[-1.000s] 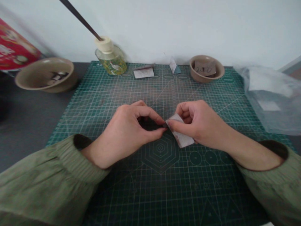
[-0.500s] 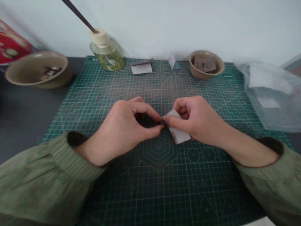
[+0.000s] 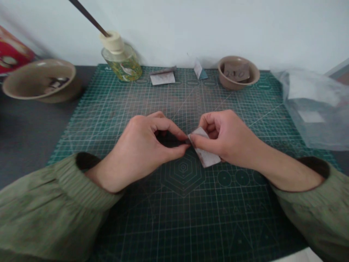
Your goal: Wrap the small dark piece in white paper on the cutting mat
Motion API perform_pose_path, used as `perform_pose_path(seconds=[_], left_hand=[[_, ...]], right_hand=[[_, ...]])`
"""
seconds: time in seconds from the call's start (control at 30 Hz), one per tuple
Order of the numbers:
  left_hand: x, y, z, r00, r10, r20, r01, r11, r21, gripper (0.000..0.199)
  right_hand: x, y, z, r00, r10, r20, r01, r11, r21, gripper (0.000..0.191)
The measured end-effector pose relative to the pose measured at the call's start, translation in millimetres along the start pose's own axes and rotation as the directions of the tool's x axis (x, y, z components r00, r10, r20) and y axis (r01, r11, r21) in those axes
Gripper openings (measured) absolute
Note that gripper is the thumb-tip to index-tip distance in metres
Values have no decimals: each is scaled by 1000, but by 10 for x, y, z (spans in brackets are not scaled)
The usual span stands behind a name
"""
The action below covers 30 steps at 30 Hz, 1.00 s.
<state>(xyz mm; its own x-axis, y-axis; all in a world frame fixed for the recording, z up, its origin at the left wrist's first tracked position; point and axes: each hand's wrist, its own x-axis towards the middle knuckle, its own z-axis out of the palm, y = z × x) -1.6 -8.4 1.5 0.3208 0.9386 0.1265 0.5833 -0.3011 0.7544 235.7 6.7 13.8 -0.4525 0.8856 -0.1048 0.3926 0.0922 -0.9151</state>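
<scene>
**Pinching folded paper [image 3: 205, 158] above a cutting mat [image 3: 240, 218]**

Your right hand [image 3: 227, 138] is clamped on the paper, which sits just right of your left hand [image 3: 139, 153]. Your hands are together, with your left hand touching the paper's left corner, but you cannot tell whether it grips. Ahead of your left hand stand a glass bottle [image 3: 121, 65] and a wide tan bowl [image 3: 38, 80]. Ahead of your right hand sits a smaller tan bowl [image 3: 238, 78] holding a marked card [image 3: 236, 72], with a plastic bag [image 3: 311, 105] farther right.
</scene>
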Motion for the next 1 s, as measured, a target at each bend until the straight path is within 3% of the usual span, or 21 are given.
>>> perform_pose_path(seconds=[0.53, 0.63, 0.87, 1.0], left_hand=[[1, 4, 7, 1000, 3, 5, -3, 1000, -1, 5], [1, 9, 10, 1000, 2, -3, -2, 1000, -8, 7], [8, -15, 6, 1000, -4, -2, 4, 1000, -10, 6], [15, -14, -1, 1000, -10, 9, 10, 1000, -4, 5]], right_hand=[[26, 4, 23, 1000, -17, -7, 17, 1000, 16, 22], [35, 10, 28, 997, -50, -50, 50, 999, -8, 23], [10, 37, 22, 998, -60, -27, 60, 998, -8, 24], [-4, 30, -2, 998, -49, 46, 50, 999, -17, 21]])
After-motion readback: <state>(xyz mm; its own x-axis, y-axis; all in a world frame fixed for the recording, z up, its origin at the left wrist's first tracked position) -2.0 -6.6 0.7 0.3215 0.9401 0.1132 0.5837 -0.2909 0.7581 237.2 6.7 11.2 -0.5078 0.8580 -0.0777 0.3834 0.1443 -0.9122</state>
